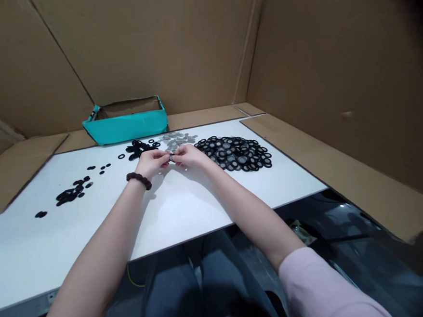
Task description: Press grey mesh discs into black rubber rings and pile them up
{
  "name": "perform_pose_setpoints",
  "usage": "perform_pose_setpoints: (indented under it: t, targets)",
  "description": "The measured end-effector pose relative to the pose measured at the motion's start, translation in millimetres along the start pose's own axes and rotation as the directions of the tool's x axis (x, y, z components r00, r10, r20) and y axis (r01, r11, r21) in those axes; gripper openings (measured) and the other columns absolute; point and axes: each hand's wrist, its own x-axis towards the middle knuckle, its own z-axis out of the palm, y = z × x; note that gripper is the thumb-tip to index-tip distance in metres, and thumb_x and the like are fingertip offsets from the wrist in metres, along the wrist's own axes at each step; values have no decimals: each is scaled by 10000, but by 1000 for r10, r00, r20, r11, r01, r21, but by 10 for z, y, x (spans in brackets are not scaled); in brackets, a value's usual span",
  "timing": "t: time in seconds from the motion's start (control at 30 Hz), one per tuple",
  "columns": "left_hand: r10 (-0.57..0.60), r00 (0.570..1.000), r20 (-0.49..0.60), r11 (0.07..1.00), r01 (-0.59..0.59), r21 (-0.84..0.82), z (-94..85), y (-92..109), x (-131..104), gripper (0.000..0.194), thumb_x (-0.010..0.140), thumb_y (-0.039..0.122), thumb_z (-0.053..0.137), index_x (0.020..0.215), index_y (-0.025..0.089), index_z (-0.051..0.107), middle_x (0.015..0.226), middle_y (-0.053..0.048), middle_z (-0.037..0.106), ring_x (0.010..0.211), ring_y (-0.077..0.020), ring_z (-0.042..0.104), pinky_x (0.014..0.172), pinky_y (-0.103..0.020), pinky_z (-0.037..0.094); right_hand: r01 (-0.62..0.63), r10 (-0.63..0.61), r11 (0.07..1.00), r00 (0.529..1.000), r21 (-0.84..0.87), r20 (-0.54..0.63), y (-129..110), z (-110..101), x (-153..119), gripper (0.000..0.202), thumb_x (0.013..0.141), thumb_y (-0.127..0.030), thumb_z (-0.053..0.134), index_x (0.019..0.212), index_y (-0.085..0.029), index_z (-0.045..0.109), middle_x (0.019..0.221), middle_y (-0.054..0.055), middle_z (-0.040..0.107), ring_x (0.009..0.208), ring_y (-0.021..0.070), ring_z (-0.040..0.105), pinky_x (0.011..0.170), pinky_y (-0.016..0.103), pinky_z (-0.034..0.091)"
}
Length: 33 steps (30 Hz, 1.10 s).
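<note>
My left hand [154, 163] and my right hand [187, 156] meet over the middle of the white table, fingertips pinched on one small dark ring-like piece [172, 157] between them. Part of the piece is hidden by the fingers. Just right of my right hand spreads a large pile of black rings with grey centres [240, 154]. Behind my hands lie many grey discs [177, 139]. A heap of black rings [138, 148] sits behind my left hand, with a single ring [121, 156] beside it.
A turquoise open box [129, 127] stands at the back left. Black discs [69, 194] lie scattered over the left side of the white table [165, 219]. Cardboard walls [175, 50] rise behind and at both sides. The table's front edge runs below my forearms.
</note>
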Motion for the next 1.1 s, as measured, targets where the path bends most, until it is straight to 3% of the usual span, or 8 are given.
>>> perform_pose_setpoints:
  t: [0.17, 0.47, 0.6, 0.7, 0.8, 0.93, 1.1]
  targets:
    - [-45, 999, 19, 999, 45, 18, 0, 25, -27, 185, 570, 234, 760, 670, 114, 660, 553, -10, 614, 546, -110, 545, 656, -282, 479, 37, -35, 998, 999, -56, 26, 83, -8, 41, 183, 753, -107, 614, 575, -113, 574, 443, -13, 528, 396, 60, 457, 405, 159, 363]
    - [-59, 998, 19, 998, 60, -19, 33, -21, -20, 87, 685, 182, 669, 653, 109, 634, 593, -30, 624, 585, -113, 574, 639, -259, 476, 77, -74, 997, 991, 18, -108, 173, 26, 115, 132, 751, -141, 625, 622, -118, 612, 501, -8, 579, 438, 77, 510, 462, 177, 412]
    - [2, 997, -76, 1000, -2, 2, 79, -109, 43, 80, 710, 193, 634, 690, 118, 616, 573, -13, 605, 534, -116, 566, 561, -254, 476, 26, -4, 990, 987, 136, -161, 153, 111, 90, 156, 784, -104, 599, 634, -133, 568, 460, -34, 535, 406, 70, 494, 432, 166, 416]
    - [118, 982, -150, 991, -108, 74, 88, -127, 77, 75, 714, 189, 614, 709, 116, 630, 557, 4, 585, 499, -100, 531, 507, -228, 441, -74, 90, 956, 995, 283, -47, 96, 140, 49, 228, 845, -108, 557, 622, -134, 515, 461, -23, 542, 386, 72, 505, 420, 178, 449]
    - [139, 987, -81, 990, -137, 26, 80, -72, 55, 102, 720, 164, 585, 746, 104, 663, 591, -2, 612, 517, -87, 531, 543, -221, 450, -129, 111, 924, 991, 360, 70, 37, 106, 27, 262, 867, -75, 532, 609, -117, 513, 481, 4, 565, 417, 67, 543, 450, 162, 479]
    - [66, 998, -5, 994, -67, -85, 64, 6, -2, 122, 674, 125, 613, 773, 93, 677, 642, -16, 649, 557, -87, 559, 629, -240, 477, -148, 130, 925, 989, 351, 75, 1, 45, 14, 228, 870, -57, 526, 652, -122, 507, 484, 6, 572, 425, 73, 556, 444, 155, 475]
    - [90, 996, -16, 995, -90, 33, 42, -38, 30, 94, 633, 134, 655, 722, 109, 673, 603, -8, 630, 519, -94, 538, 603, -257, 465, -117, 110, 968, 993, 220, 42, 27, 27, -2, 207, 839, -78, 564, 655, -142, 495, 479, -20, 549, 403, 67, 522, 414, 159, 439]
